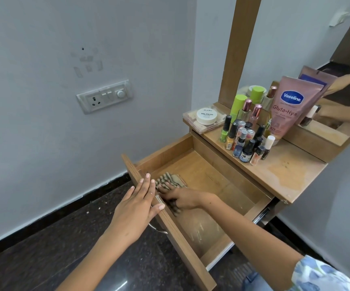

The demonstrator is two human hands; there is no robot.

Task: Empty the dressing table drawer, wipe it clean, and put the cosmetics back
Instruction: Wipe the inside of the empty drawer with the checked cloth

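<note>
The wooden drawer [218, 181] stands pulled out, with nothing inside but a striped beige cloth [166, 180]. My right hand [180, 198] presses flat on the cloth near the drawer's front left corner. My left hand [137, 203] rests on the top edge of the drawer front [182, 240], fingers laid over it. The cosmetics stand on the dressing table top [285, 173]: several nail polish bottles [243, 141], a pink Vaseline tube [287, 108], green-capped bottles [240, 103], a white nail polish remover tub [207, 116] on a clear palette case.
A mirror [316, 59] in a wooden frame rises behind the cosmetics. A switchboard [104, 97] is mounted on the wall at left. Dark stone floor [33, 248] lies below the drawer. A metal handle [159, 228] juts from the drawer front.
</note>
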